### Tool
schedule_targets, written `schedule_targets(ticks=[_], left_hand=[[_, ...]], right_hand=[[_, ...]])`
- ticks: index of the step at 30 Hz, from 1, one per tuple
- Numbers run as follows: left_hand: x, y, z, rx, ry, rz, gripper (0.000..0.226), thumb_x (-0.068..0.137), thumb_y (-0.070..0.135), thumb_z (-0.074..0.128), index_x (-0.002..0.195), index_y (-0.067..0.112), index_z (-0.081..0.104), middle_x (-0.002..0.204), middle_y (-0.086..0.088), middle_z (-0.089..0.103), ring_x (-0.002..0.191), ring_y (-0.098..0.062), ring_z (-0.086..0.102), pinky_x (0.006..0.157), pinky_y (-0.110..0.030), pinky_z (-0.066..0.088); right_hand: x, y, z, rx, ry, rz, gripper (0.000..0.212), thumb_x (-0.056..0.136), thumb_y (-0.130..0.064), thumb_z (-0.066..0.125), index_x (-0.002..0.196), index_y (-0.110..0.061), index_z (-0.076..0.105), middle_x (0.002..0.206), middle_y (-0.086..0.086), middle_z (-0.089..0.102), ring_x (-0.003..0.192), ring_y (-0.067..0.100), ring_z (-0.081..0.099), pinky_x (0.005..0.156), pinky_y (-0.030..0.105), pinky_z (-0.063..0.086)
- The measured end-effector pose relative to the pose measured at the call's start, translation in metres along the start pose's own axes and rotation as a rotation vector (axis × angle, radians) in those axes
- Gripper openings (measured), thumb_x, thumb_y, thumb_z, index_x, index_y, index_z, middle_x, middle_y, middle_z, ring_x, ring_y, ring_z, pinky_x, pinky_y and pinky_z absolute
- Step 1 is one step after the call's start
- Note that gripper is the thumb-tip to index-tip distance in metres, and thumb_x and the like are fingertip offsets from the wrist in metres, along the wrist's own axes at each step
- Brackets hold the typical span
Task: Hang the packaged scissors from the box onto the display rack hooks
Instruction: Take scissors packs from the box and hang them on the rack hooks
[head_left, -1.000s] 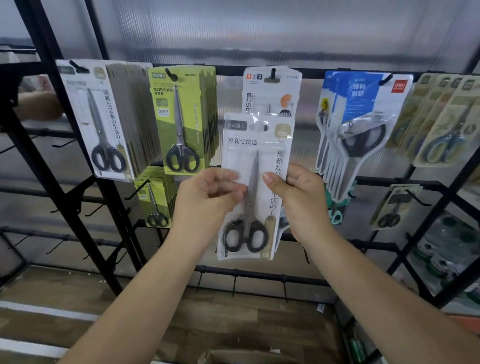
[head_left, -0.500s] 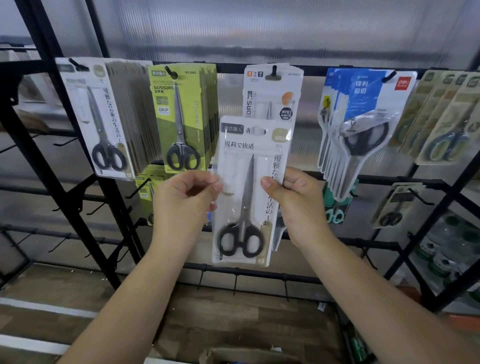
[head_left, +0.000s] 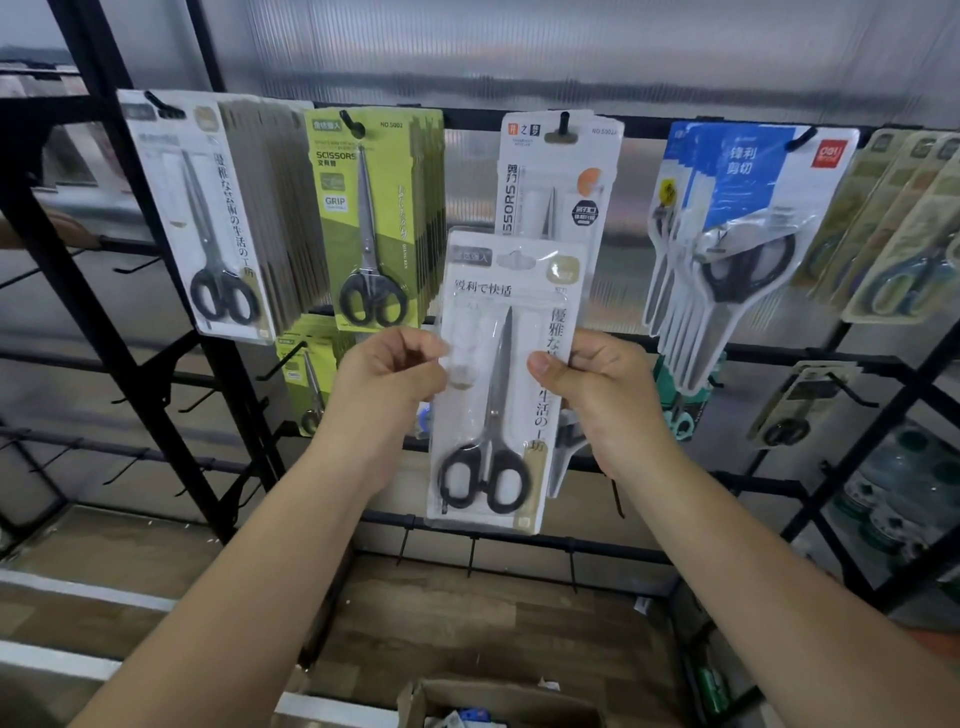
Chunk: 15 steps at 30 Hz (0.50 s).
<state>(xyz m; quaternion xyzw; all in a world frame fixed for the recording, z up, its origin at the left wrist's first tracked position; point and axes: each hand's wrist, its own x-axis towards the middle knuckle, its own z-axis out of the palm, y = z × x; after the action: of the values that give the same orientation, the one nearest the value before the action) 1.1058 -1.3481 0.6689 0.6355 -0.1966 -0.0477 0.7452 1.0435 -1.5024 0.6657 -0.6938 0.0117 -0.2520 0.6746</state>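
I hold a white packaged pair of black-handled scissors (head_left: 511, 332) upright in front of the rack. My left hand (head_left: 389, 384) pinches its left edge, with fingertips showing through the clear plastic. My right hand (head_left: 602, 400) grips its right edge, thumb on the front. Its hang hole sits below the middle hook (head_left: 563, 122), which carries a white scissors pack (head_left: 558, 171). A stack of matching white packs (head_left: 202, 218) hangs at the upper left. The cardboard box (head_left: 498, 701) lies open at the bottom edge.
A stack of green scissors packs (head_left: 374, 218) hangs left of centre and blue packs (head_left: 737, 228) hang on the right, with tan packs (head_left: 893, 228) beyond. Several bare hooks (head_left: 470, 558) stick out of the lower black bars. The floor below is wood.
My left hand slid off the front of the package to its left edge. The package stayed roughly in place below the middle hook.
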Motion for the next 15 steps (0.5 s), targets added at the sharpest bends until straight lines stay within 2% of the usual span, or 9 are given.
schedule_targets(ticks=[3, 5, 9, 11, 13, 15], left_hand=[[0.005, 0.004, 0.002, -0.020, -0.054, -0.037, 0.033, 0.073, -0.022, 0.052, 0.070, 0.011, 0.052, 0.055, 0.002, 0.049, 0.045, -0.005, 0.045, 0.046, -0.012, 0.037], [0.007, 0.007, 0.003, -0.082, -0.116, -0.067, 0.026, 0.066, -0.014, 0.060, 0.069, 0.011, 0.051, 0.051, 0.004, 0.053, 0.047, -0.007, 0.048, 0.048, -0.016, 0.038], [0.011, 0.011, 0.007, -0.066, -0.186, -0.065, 0.028, 0.084, -0.010, 0.052, 0.066, 0.011, 0.050, 0.051, 0.006, 0.050, 0.046, -0.006, 0.043, 0.047, -0.017, 0.038], [0.012, 0.012, 0.009, -0.056, -0.203, -0.063, 0.029, 0.085, -0.012, 0.050, 0.067, 0.012, 0.049, 0.049, 0.007, 0.049, 0.045, -0.006, 0.042, 0.047, -0.016, 0.037], [0.013, 0.012, 0.010, -0.066, -0.221, -0.068, 0.031, 0.082, -0.016, 0.049, 0.068, 0.012, 0.048, 0.050, 0.006, 0.050, 0.046, -0.007, 0.044, 0.048, -0.018, 0.036], [0.014, 0.015, 0.011, -0.099, -0.258, -0.075, 0.029, 0.070, -0.017, 0.056, 0.069, 0.011, 0.048, 0.055, 0.002, 0.053, 0.050, -0.009, 0.047, 0.050, -0.020, 0.038]], right_hand=[[0.002, 0.000, -0.003, -0.023, 0.001, -0.003, 0.028, 0.085, 0.007, 0.058, 0.082, -0.019, 0.067, 0.073, -0.020, 0.070, 0.071, -0.001, 0.066, 0.071, 0.019, 0.056], [0.004, 0.001, -0.005, -0.013, 0.019, 0.004, 0.027, 0.085, 0.007, 0.058, 0.082, -0.018, 0.067, 0.073, -0.018, 0.070, 0.070, 0.001, 0.066, 0.071, 0.020, 0.055], [0.004, 0.003, -0.012, 0.003, 0.049, 0.026, 0.027, 0.084, 0.007, 0.058, 0.080, -0.018, 0.069, 0.070, -0.012, 0.072, 0.069, 0.007, 0.065, 0.069, 0.026, 0.054], [0.004, 0.002, -0.015, 0.008, 0.042, 0.028, 0.026, 0.084, 0.006, 0.058, 0.081, -0.017, 0.069, 0.072, -0.009, 0.072, 0.074, 0.011, 0.066, 0.073, 0.029, 0.055], [0.005, 0.000, -0.019, 0.003, 0.025, 0.029, 0.025, 0.083, 0.006, 0.059, 0.082, -0.016, 0.069, 0.074, -0.008, 0.072, 0.080, 0.016, 0.066, 0.078, 0.032, 0.055], [0.005, -0.002, -0.021, -0.011, 0.006, 0.033, 0.025, 0.083, 0.007, 0.059, 0.081, -0.017, 0.069, 0.074, -0.009, 0.073, 0.078, 0.015, 0.066, 0.076, 0.033, 0.055]])
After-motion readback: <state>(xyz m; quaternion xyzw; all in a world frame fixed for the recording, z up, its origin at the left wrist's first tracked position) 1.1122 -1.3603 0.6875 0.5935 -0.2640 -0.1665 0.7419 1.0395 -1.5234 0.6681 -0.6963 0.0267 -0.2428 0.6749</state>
